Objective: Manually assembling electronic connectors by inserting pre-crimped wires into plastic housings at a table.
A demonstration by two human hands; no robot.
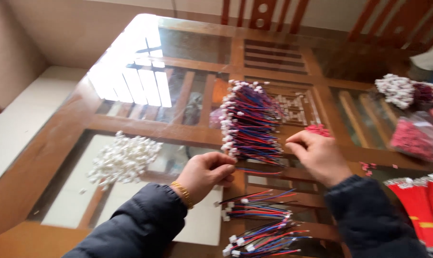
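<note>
A large bundle of red, blue and black wires with white connector ends (249, 122) lies on the glass-topped wooden table (145, 131). My left hand (206, 174) is closed at the bundle's lower left edge, pinching a thin wire set (259, 171) that sticks out to the right. My right hand (317, 155) is at the bundle's right side, fingers curled, touching the wire ends. A gold bracelet sits on my left wrist. Both arms wear dark sleeves.
A heap of white plastic connectors (124, 158) lies at the left. Two small finished wire bunches (262, 224) lie near me. Red wire strips (424, 210) are at the right edge, a bag of red parts (412, 138) and another connector bundle (400, 91) at the far right.
</note>
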